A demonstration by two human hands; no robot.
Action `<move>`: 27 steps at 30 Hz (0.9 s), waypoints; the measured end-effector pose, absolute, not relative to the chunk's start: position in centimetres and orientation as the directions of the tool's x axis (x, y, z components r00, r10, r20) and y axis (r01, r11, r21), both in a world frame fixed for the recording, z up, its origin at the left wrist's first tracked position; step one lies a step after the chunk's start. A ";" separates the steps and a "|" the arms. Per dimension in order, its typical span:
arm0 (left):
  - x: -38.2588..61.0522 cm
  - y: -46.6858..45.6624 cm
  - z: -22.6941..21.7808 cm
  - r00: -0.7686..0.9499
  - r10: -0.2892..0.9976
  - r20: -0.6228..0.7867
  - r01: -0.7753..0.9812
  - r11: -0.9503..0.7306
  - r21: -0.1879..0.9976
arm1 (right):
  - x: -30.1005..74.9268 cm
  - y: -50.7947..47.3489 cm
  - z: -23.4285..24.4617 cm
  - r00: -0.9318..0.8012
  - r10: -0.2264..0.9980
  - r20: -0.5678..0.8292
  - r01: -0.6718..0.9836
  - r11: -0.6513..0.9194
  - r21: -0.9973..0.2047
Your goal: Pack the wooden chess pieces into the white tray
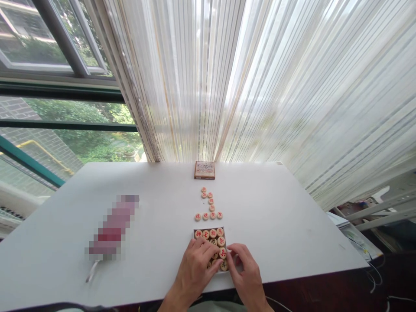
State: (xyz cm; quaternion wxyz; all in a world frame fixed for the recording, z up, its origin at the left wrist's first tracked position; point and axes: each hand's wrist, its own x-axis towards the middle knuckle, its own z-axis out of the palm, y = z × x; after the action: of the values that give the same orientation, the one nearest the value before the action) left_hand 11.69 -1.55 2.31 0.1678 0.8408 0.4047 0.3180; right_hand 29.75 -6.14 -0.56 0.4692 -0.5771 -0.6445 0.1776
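A shallow box point(194, 231) of round wooden Chinese chess pieces lies close to the table's front edge. My left hand point(197, 262) reaches over it and covers much of its left and lower part. Thumb and index finger of this hand are bent around a Chinese chess piece point(215, 255) in the box; their fingertips partly hide it. At the box's right side, my right hand point(245, 266) has its thumb and fingers curled against the edge. Beyond the box, several red-marked pieces point(212, 215) form a row, with more trailing away behind them.
A flat printed box lid point(205, 170) rests at the far side of the white table point(266, 208). To the left lies a pixelated pinkish object point(112, 227) with a pale end. Striped curtains point(201, 86) hang behind the table, beside an open window point(48, 39).
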 end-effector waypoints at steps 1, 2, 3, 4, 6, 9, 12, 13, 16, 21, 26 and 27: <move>11.8 -1.5 2.2 0.473 0.784 0.402 0.573 -0.621 0.535 | 29.8 -6.1 -0.5 0.097 0.908 0.406 0.579 0.281 -0.766; 11.8 -1.5 2.2 0.473 0.782 0.405 0.574 -0.623 0.531 | 29.8 -6.1 -0.5 0.089 0.907 0.411 0.580 0.288 -0.762; 11.9 -1.4 2.1 0.471 0.782 0.407 0.578 -0.623 0.528 | 29.8 -6.0 -0.4 0.081 0.907 0.413 0.580 0.294 -0.759; 12.0 -1.5 2.0 0.468 0.784 0.408 0.583 -0.621 0.525 | 29.9 -6.0 -0.4 0.072 0.907 0.414 0.581 0.299 -0.757; 12.1 -1.5 2.0 0.461 0.786 0.412 0.592 -0.618 0.517 | 29.9 -5.9 -0.2 0.055 0.907 0.417 0.579 0.311 -0.754; 12.2 -1.5 2.0 0.463 0.778 0.424 0.599 -0.627 0.498 | 29.9 -5.8 -0.1 0.050 0.906 0.421 0.579 0.317 -0.751; 12.1 -1.4 2.2 0.482 0.766 0.425 0.599 -0.642 0.478 | 29.9 -5.7 0.0 0.057 0.907 0.416 0.580 0.310 -0.754; 12.1 -1.4 2.3 0.486 0.763 0.428 0.599 -0.646 0.473 | 29.9 -5.7 0.0 0.057 0.910 0.411 0.578 0.306 -0.757; 12.1 -1.3 2.6 0.487 0.754 0.441 0.595 -0.656 0.464 | 29.9 -5.8 0.0 0.053 0.920 0.388 0.569 0.292 -0.769; 11.7 -1.4 3.0 0.482 0.770 0.418 0.604 -0.638 0.478 | 29.9 -5.8 0.1 0.059 0.929 0.365 0.543 0.277 -0.793; 10.5 0.1 4.7 0.446 0.784 0.431 0.611 -0.619 0.494 | 29.8 -5.8 0.2 0.086 0.933 0.350 0.524 0.257 -0.812; 10.4 0.8 5.2 0.426 0.789 0.443 0.615 -0.612 0.498 | 29.8 -5.8 0.2 0.094 0.934 0.344 0.522 0.248 -0.816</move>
State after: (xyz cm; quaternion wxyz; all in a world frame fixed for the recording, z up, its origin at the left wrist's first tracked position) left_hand 10.37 0.77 5.15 0.1312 0.8341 0.4206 0.3320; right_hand 29.81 -5.82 0.21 0.4683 -0.5723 -0.6363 0.2198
